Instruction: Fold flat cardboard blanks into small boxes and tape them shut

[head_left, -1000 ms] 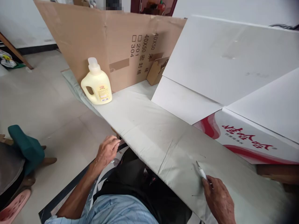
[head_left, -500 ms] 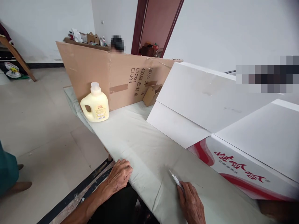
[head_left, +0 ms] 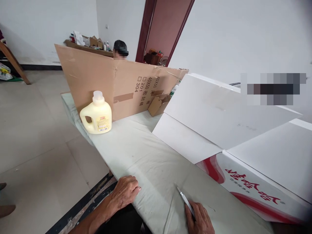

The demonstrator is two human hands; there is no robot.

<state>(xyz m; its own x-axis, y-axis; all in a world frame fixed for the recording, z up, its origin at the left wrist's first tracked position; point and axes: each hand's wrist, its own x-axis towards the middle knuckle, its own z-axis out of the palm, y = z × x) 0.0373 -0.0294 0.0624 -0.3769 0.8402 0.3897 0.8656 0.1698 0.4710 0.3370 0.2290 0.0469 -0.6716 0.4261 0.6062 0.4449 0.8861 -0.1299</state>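
My left hand (head_left: 125,191) rests on the near edge of a table covered with a pale cloth (head_left: 146,162), fingers curled over the cloth's edge. My right hand (head_left: 200,219) lies on the cloth at the bottom, closed round a thin white and metal tool (head_left: 184,199) whose tip points up and left. A flattened white carton with red print (head_left: 243,182) lies just to the right of that hand.
A pale yellow jug with a handle (head_left: 97,113) stands at the table's far left. Behind it a large brown cardboard sheet (head_left: 109,81) stands upright, with a small open cardboard box (head_left: 158,104) beside it. A person sits behind the sheet. Tiled floor lies to the left.
My left hand rose from beside my lap onto the table's edge. My right hand with the tool slid left along the cloth. The camera tilted up, showing the doorway and wall.
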